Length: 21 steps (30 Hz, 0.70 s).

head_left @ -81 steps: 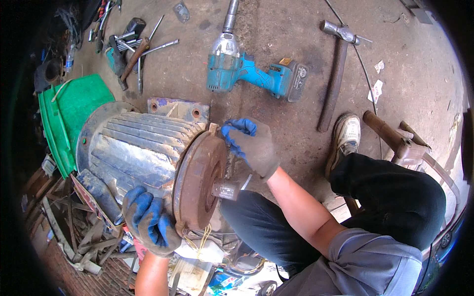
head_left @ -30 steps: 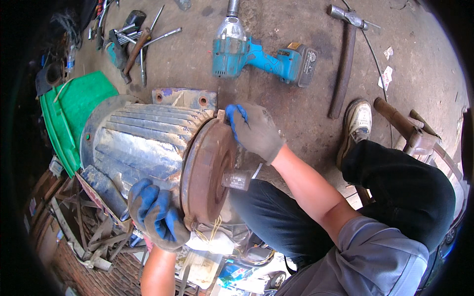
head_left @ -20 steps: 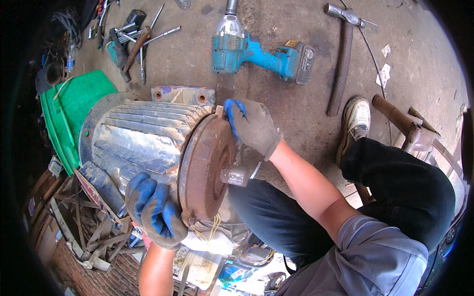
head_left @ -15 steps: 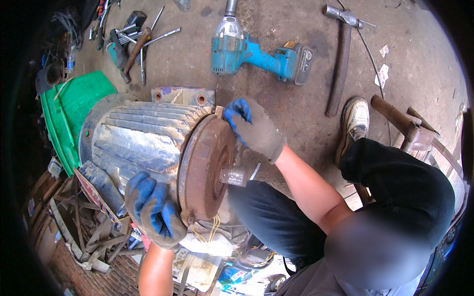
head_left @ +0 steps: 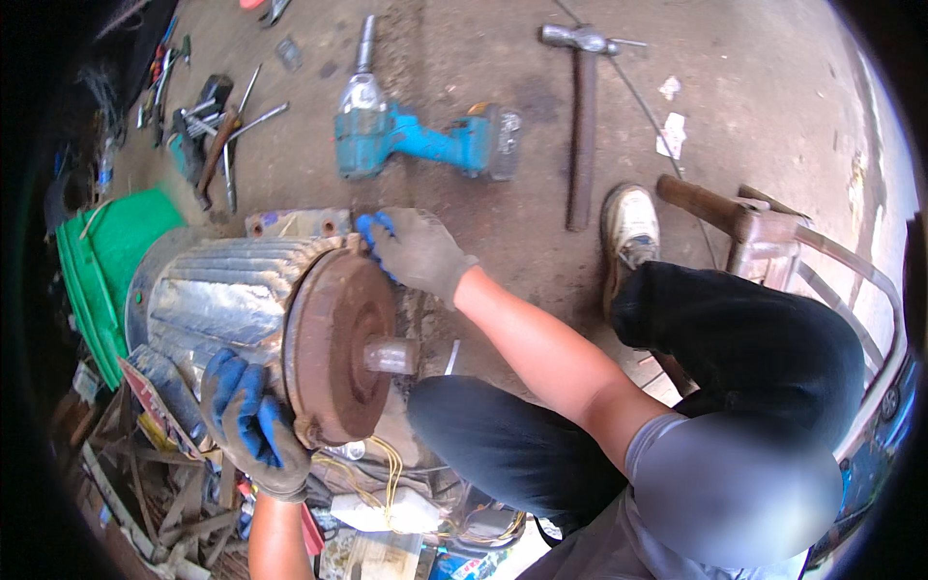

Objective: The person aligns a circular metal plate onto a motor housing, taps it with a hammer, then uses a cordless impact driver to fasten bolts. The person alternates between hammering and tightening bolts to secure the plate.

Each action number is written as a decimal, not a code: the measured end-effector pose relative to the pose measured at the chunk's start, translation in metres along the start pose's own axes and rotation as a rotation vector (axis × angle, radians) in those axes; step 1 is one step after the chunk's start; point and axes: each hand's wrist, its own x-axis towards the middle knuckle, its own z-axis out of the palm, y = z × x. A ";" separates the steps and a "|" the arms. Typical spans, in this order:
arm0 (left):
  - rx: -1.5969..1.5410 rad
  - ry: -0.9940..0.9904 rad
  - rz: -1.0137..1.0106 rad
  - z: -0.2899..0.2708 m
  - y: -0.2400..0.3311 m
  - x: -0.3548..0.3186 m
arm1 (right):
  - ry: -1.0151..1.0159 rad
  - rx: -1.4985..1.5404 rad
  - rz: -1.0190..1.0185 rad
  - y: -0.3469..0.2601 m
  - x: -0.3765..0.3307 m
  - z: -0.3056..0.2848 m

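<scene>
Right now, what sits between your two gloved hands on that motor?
In the head view, the rusty round end cover with its stub shaft lies between them: the left hand grips its lower rim, the right hand its upper edge.

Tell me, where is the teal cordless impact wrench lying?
The teal cordless impact wrench lies on the concrete floor, beyond the ribbed grey motor, left of the long-handled hammer.
</scene>
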 end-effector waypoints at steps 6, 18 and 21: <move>0.103 -0.251 -0.204 -0.028 0.002 0.045 | 0.950 0.093 0.130 0.083 0.050 -0.124; 0.091 -0.250 -0.222 0.014 -0.006 0.101 | 0.243 0.374 0.486 0.164 0.096 -0.240; 0.108 -0.317 -0.244 0.013 -0.008 0.100 | 0.178 0.023 0.512 0.110 0.054 -0.220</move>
